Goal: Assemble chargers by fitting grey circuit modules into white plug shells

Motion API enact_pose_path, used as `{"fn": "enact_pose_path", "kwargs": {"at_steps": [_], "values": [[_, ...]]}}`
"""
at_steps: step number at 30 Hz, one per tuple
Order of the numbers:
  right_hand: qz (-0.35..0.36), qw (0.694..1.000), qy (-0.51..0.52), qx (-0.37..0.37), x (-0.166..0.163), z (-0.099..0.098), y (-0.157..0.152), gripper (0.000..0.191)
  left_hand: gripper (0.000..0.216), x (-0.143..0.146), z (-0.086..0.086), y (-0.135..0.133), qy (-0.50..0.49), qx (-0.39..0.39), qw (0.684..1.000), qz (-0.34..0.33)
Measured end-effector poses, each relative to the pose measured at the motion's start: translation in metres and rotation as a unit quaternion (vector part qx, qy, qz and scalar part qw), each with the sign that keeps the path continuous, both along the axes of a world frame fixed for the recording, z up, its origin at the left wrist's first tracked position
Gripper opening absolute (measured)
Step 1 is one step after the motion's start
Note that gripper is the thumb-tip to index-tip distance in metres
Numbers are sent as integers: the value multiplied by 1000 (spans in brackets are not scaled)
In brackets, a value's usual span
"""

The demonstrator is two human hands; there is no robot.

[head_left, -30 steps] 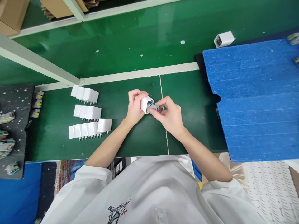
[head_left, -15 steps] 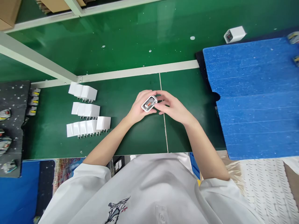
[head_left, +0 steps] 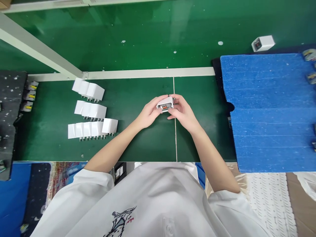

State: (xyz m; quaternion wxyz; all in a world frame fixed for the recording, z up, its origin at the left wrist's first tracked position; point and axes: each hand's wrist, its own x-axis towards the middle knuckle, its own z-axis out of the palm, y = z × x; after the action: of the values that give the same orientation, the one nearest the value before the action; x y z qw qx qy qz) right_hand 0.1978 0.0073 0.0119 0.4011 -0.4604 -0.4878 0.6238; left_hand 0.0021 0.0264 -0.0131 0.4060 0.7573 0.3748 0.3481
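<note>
A white charger housing [head_left: 165, 101] with an open end is held between both hands over the green bench. Its opening faces me, and grey and orange parts show inside. My left hand [head_left: 150, 112] is closed on its left side, the thumb at the lower edge. On the opposite side, my right hand [head_left: 182, 112] grips it with thumb and fingers. To the left stand rows of white plug chargers [head_left: 92, 111] with their metal prongs pointing towards me.
A blue board [head_left: 266, 112] covers the right of the bench. Behind it lies another open white housing [head_left: 263, 43]. At far left, small parts with yellow marks [head_left: 30, 95] line a black board [head_left: 10, 108]. A white rail [head_left: 148, 73] runs along the back.
The housing has been turned from a slant to nearly level, its open end now tipped towards me. My left thumb has come to its lower edge. The camera view has shifted slightly.
</note>
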Motion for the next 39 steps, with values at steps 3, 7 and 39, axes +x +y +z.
{"fn": "enact_pose_path", "kwargs": {"at_steps": [3,7,39], "values": [[18,999,-37,5,1,3,-1,51,70,-2,3,0,27,49,998,10],[30,998,-46,5,0,6,-2,50,61,-2,6,-1,54,76,996,9],[19,986,-109,121,-15,-20,58,51,54,-32,39,-5,143,44,983,106]]}}
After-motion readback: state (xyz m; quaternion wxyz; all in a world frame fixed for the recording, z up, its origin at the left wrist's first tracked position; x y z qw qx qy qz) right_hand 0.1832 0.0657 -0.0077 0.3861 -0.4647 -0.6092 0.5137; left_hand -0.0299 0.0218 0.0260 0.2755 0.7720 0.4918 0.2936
